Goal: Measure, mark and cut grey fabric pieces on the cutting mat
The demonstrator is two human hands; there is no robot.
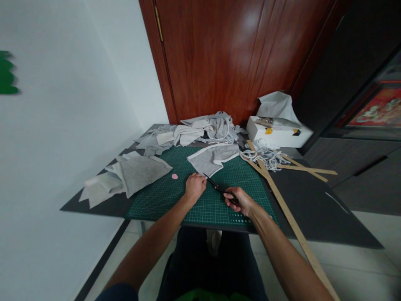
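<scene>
Black scissors (216,186) are gripped in my right hand (239,200), fingers through the handles. Their tips point up and left, at the near edge of a grey fabric piece (209,159) with white borders. My left hand (196,186) is closed at that same edge, pinching the fabric's near corner just left of the scissor tips. The fabric lies on a green cutting mat (163,205) with grid lines. A small pink piece (174,176) lies on the mat left of my left hand.
Grey and white fabric pieces lie at the left (140,171) and in a heap (200,129) at the back. A white box (275,133) stands back right, near tangled fabric strips (266,156). Long wooden rulers (285,207) cross the right side. A wall and a door (219,54) border the table.
</scene>
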